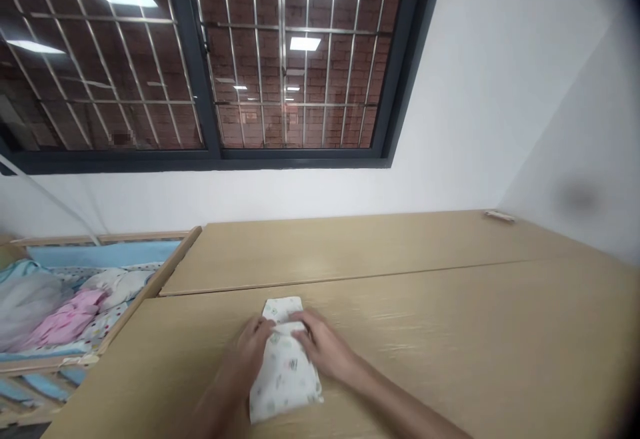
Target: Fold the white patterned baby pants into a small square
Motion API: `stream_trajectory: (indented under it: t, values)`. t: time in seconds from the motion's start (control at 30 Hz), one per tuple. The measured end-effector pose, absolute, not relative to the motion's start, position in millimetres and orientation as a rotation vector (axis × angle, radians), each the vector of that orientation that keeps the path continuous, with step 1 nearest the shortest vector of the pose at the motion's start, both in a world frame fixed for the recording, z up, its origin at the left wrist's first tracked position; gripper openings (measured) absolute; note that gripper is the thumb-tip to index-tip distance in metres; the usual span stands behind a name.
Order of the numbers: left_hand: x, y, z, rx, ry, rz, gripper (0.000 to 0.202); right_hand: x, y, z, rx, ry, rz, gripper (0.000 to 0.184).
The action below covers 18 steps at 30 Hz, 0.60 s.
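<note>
A white cloth (287, 373) with a small printed pattern lies folded into a long narrow shape on the tan tabletop (450, 345). Its far end is a short flap, set off by a crease or fold edge running between my hands. My left hand (254, 347) grips the cloth's left edge near that crease, fingers curled. On the opposite edge, my right hand (324, 345) pinches the fabric with thumb and fingers. What kind of cloth item it is, I cannot make out.
At the left stands a wooden crib (125, 315) with blue lining, holding a pink cloth (70, 319) and white bedding. A seam crosses the tabletop. A small pale object (499, 216) lies at its far right edge. Behind are a white wall and a barred window (300, 79).
</note>
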State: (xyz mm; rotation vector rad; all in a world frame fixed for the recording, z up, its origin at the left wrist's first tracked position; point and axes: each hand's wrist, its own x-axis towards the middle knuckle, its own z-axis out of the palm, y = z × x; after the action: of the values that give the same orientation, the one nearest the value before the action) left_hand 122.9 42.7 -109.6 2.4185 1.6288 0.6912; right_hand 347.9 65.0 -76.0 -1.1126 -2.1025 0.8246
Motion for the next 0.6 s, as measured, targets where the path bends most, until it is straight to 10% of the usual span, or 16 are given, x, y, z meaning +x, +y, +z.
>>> stream_trajectory:
  t: [0.3, 0.6]
  values:
    - [147, 142, -110, 2.380, 1.878, 0.523, 0.034, 327, 162, -130, -1.342, -1.970, 0.681, 0.013]
    - [166, 29, -182, 2.901, 1.985, 0.887, 0.042, 342, 112, -86, -0.968, -2.386, 0.493, 0.044]
